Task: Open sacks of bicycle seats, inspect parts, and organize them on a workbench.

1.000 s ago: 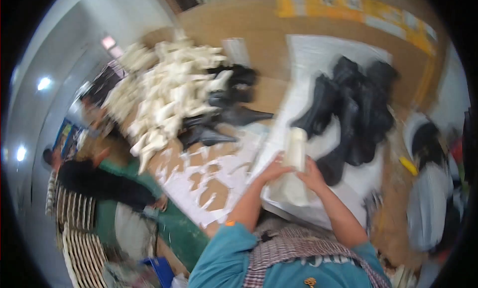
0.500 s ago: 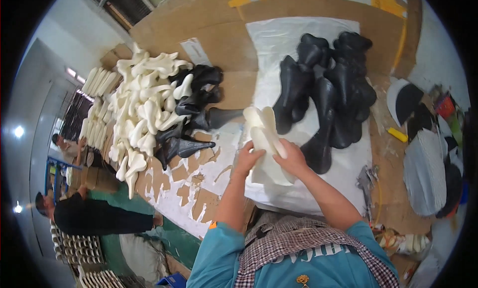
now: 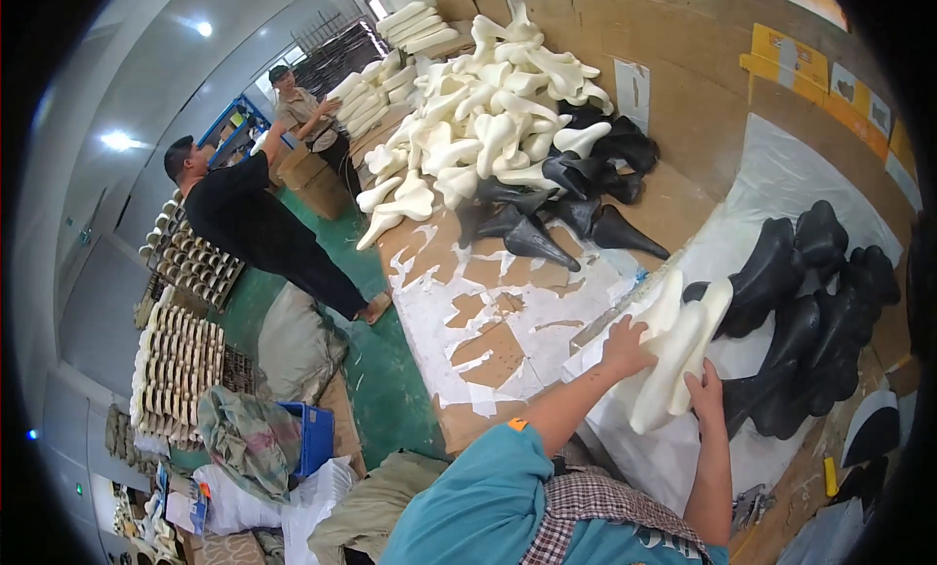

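white form [image 3: 678, 355] right of centre, long axis tilted upper right | left hand [image 3: 625, 345] grips its upper left side | right hand [image 3: 705, 394] grips its lower right, equally near

two white moulded pieces [image 3: 673, 355] held, two bystanders [image 3: 254, 223]

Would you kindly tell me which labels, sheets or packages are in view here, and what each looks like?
White paper sheet: flat on the brown table beside the white moulded pieces, rectangular.
Yellow labels: along the table's far edge, rectangular, with white patches.
Cardboard box: on the green floor by two standing people, brown.
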Tool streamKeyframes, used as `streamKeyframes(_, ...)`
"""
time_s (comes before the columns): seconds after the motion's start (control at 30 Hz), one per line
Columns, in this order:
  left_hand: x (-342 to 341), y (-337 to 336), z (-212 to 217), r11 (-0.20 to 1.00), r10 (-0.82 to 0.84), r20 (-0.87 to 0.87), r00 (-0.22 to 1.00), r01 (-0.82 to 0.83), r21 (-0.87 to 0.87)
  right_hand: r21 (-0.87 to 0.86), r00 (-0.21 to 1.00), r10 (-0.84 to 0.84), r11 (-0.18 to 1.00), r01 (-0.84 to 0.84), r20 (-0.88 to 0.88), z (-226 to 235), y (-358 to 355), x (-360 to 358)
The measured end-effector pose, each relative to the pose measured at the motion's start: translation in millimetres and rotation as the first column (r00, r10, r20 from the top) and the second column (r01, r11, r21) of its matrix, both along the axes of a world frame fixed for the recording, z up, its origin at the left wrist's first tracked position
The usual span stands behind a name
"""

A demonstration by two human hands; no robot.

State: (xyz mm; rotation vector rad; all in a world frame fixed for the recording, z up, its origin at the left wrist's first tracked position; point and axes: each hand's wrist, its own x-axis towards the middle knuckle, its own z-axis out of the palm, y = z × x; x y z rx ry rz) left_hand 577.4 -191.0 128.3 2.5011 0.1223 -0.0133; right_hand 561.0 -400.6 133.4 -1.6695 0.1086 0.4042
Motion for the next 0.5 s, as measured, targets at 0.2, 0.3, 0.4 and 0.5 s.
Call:
streamKeyframes(0.2, -36.5, 5.2, -14.3, 0.999, 0.042, -0.263, 0.964, -0.044, -0.001, -0.287, 0.951, -0.021, 0.951, 0.114, 0.309, -43.8, -10.2, -14.5)
streamKeyframes(0.3, -48.3, 16.6, -41.6, 0.989, 0.039, -0.213, 0.976, -0.068, -0.135, -0.115, 0.836, -0.225, 0.940, 0.322, 0.501, -7.3, -42.0, -59.0)
streamKeyframes(0.4, -49.2, 17.8, -55.0, 0.990, -0.015, -0.189, 0.982, -0.011, -0.138, -0.289, 0.741, -0.225, 0.819, 0.495, 0.633, -44.3, -154.2, -118.3)
streamKeyframes(0.5, -53.3, 16.5, -43.5, 0.981, -0.083, -0.145, 0.986, 0.055, -0.184, -0.516, 0.735, -0.268, 0.565, 0.644, 0.623, -72.9, -224.8, -166.4)
